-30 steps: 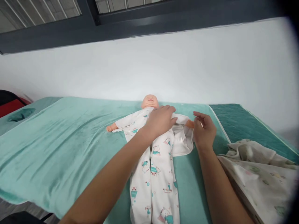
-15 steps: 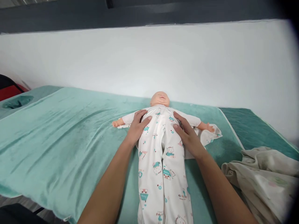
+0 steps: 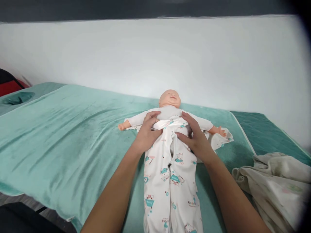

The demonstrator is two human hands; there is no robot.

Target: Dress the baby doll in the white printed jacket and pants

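A bald baby doll (image 3: 170, 98) lies on its back on the bed, its arms in white sleeves and stretched out sideways. White baby trousers (image 3: 170, 181) with animal and house prints lie over its body, their legs running toward me. The top of the trousers is bunched at the doll's chest, where a plain white top (image 3: 167, 112) shows. My left hand (image 3: 148, 132) holds the trousers' upper left side, thumb on the front. Opposite it, my right hand (image 3: 195, 139) grips the upper right side, with fingers partly wrapped over the cloth.
A light green sheet (image 3: 80, 136) covers the bed, with a darker green strip (image 3: 262, 129) at right. A crumpled pale cloth (image 3: 279, 184) lies at the right front. White printed fabric (image 3: 220, 140) sits under the doll's arm. Behind rises a white wall (image 3: 145, 58).
The trousers' top edge has come down from the doll's neck and bunched at the chest, uncovering the white top. My thumbs have moved inward and lower. The view has tilted slightly.
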